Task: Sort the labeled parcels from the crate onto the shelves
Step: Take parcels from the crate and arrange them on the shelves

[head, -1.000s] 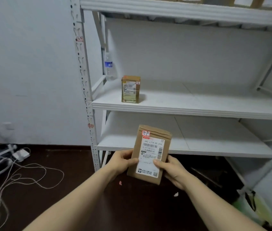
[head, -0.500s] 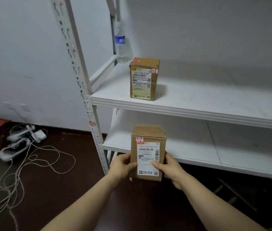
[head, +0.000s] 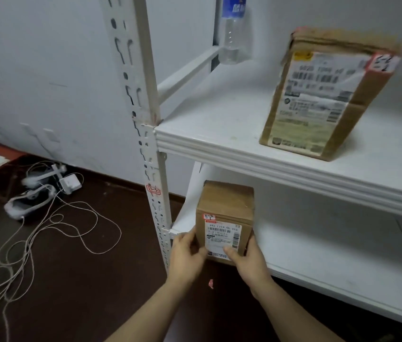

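Note:
A small brown parcel (head: 224,211) with a white shipping label and a red-edged tag is at the left front corner of the lower white shelf (head: 330,257). My left hand (head: 186,253) grips its left side and my right hand (head: 246,260) grips its lower right side, thumb on the label. Whether its base rests on the shelf is hidden by my hands. A larger labeled brown parcel (head: 323,95) stands upright on the upper shelf (head: 219,134).
The white slotted upright post (head: 145,134) carries a red-edged tag just left of my hands. A clear water bottle (head: 232,30) stands at the upper shelf's back left. Cables, a white adapter and headsets (head: 37,193) lie on the dark floor at left.
The view has closed in on the shelves. Both hands have carried the small parcel forward to the lower shelf's left front corner.

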`<state>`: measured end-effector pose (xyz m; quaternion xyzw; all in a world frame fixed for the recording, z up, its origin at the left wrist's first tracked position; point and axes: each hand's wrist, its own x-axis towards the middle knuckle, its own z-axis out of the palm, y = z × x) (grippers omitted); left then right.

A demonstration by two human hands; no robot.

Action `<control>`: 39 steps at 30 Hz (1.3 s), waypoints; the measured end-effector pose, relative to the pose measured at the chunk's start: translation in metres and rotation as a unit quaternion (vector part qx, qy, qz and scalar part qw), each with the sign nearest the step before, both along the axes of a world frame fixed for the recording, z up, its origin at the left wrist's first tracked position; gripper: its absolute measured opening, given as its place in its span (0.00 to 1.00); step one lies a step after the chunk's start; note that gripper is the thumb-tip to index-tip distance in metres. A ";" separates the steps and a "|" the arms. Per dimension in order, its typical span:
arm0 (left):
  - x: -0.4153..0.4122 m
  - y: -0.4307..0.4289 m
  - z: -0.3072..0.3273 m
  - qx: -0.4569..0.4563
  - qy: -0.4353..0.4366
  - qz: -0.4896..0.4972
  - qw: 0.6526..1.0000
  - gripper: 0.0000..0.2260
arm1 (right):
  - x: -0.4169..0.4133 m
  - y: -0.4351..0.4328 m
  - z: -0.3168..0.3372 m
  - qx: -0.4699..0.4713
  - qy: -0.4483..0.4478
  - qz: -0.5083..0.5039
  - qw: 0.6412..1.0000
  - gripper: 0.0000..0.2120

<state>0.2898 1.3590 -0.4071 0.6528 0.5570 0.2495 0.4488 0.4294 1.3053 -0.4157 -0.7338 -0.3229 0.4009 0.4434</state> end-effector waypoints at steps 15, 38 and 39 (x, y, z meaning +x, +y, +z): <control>-0.002 0.059 -0.063 -0.152 -0.174 0.205 0.951 0.15 | -0.034 0.085 -0.072 -0.013 -0.119 -0.030 0.992 0.27; -0.027 -0.031 0.093 -0.107 0.132 -0.066 0.983 0.06 | -0.040 -0.042 0.090 -0.153 -0.091 0.026 0.984 0.37; -0.024 -0.042 0.106 -0.098 0.148 -0.092 0.980 0.07 | -0.038 -0.054 0.100 -0.156 -0.088 0.021 0.984 0.37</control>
